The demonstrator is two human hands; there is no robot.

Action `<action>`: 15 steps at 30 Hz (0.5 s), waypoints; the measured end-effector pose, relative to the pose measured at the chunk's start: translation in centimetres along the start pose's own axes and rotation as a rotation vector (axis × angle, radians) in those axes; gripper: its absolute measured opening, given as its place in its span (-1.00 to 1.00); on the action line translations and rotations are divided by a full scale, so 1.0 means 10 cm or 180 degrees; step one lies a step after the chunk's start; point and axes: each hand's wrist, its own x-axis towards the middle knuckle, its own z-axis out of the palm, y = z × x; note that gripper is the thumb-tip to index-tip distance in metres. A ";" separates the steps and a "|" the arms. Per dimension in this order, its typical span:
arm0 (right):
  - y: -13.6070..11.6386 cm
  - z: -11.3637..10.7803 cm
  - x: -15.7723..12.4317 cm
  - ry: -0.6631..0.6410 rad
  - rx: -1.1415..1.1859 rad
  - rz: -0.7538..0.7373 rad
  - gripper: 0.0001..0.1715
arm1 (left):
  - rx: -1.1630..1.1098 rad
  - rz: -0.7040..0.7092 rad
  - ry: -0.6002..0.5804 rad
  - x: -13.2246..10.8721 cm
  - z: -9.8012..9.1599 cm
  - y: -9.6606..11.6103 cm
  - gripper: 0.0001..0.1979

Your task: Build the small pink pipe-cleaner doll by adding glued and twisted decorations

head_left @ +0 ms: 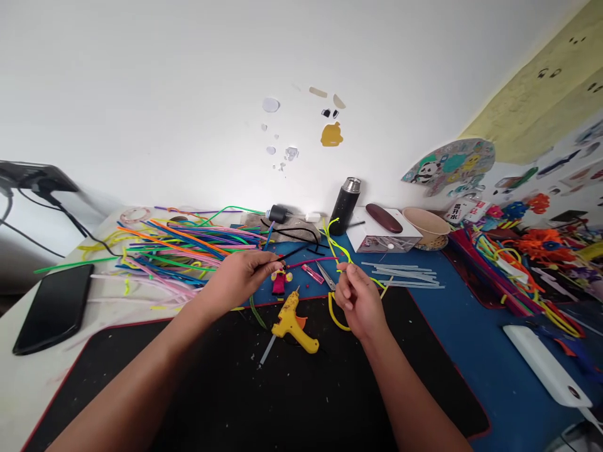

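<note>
My left hand point(245, 276) pinches a thin black pipe cleaner point(296, 252) between thumb and fingertips, and the strand runs off to the right. Right below those fingertips is a small magenta doll figure point(279, 282) with yellow and black parts. On the right, my right hand point(360, 298) is closed with curled fingers; what it grips, if anything, I cannot make out. Bright yellow pipe cleaners point(340, 243) lie just beyond its fingertips. Scissors point(325, 275) and a small pink tube point(312, 274) sit between both hands. Nearer to me, a yellow glue gun point(292, 325) rests on the black mat point(226, 389).
Many coloured pipe cleaners point(188, 248) are heaped at left beside a black phone point(54, 307). A dark flask point(345, 206), a white box point(384, 235) and a bowl point(426, 227) stand along the wall. Glue sticks point(405, 274) lie right. A white device point(546, 364) is farther right.
</note>
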 end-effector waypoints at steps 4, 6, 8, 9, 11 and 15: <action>0.06 0.15 -0.09 -0.0291 -0.0266 0.0044 -0.53 | -0.0336 -0.0200 -0.0380 -0.15 0.05 0.09 -0.52; 0.12 0.22 -0.13 -0.0439 -0.0408 0.0078 -0.54 | -0.0263 -0.0217 -0.0553 -0.20 0.09 0.11 -0.54; 0.18 0.28 -0.17 -0.0512 -0.0543 0.0115 -0.56 | -0.0182 -0.0226 -0.0680 -0.25 0.11 0.13 -0.56; 0.21 0.31 -0.18 -0.0487 -0.0593 0.0125 -0.55 | -0.0176 -0.0229 -0.0721 -0.27 0.12 0.13 -0.56; 0.26 0.35 -0.20 -0.0371 -0.0633 0.0104 -0.52 | -0.0279 -0.0238 -0.0762 -0.31 0.10 0.12 -0.58; 0.29 0.34 -0.19 -0.0200 -0.0578 -0.0012 -0.47 | -0.0793 -0.0404 -0.0587 -0.40 0.05 -0.01 -0.63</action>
